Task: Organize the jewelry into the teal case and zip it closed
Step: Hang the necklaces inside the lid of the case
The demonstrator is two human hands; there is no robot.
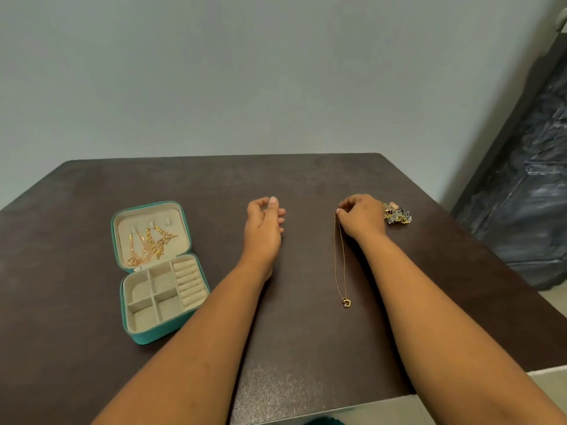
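Note:
The teal case [135, 334] lies open at the left of the dark table [76, 210], its beige tray compartments bare. Gold and rose chains [150, 242] hang in its lid. My right hand [362, 214] pinches the top of a thin gold necklace [340, 259], which dangles toward me and ends in a small heart pendant [346, 302]. A small heap of mixed jewelry [396, 213] sits just right of that hand. My left hand [264, 223] hovers mid-table with loosely curled fingers and holds nothing.
A pale wall stands right behind the table's far edge. A dark patterned panel [527, 194] leans at the right beyond the table's edge. The table's near edge runs under my forearms, with light floor below it.

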